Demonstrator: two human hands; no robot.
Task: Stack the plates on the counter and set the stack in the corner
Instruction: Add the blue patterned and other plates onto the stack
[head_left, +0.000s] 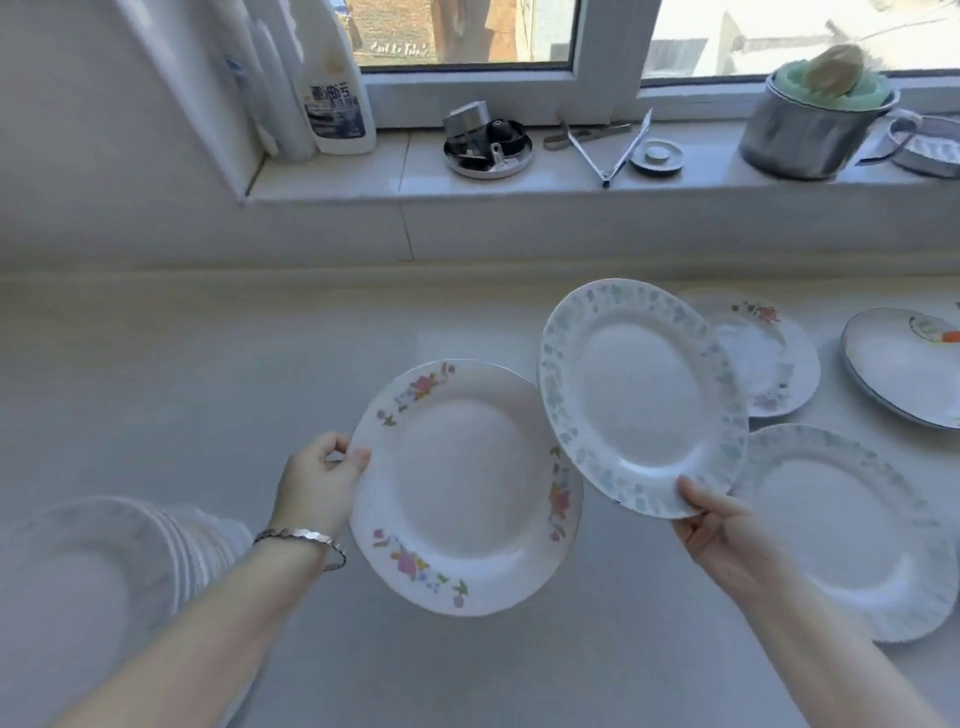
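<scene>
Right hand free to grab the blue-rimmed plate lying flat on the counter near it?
Probably not yet: the right hand already grips a tilted blue-patterned white plate. The flat blue-rimmed plate on the counter lies just beside it, uncovered.

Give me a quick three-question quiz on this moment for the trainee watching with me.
1. True or false: the left hand holds the pink-flowered plate by its rim.
2. Which plate is in the right hand? A) the blue-patterned plate B) the dark-rimmed plate C) a plain glass plate
3. Fill in: the metal pot stands on the window ____.

Key: 1 true; 2 A; 3 sill.
</scene>
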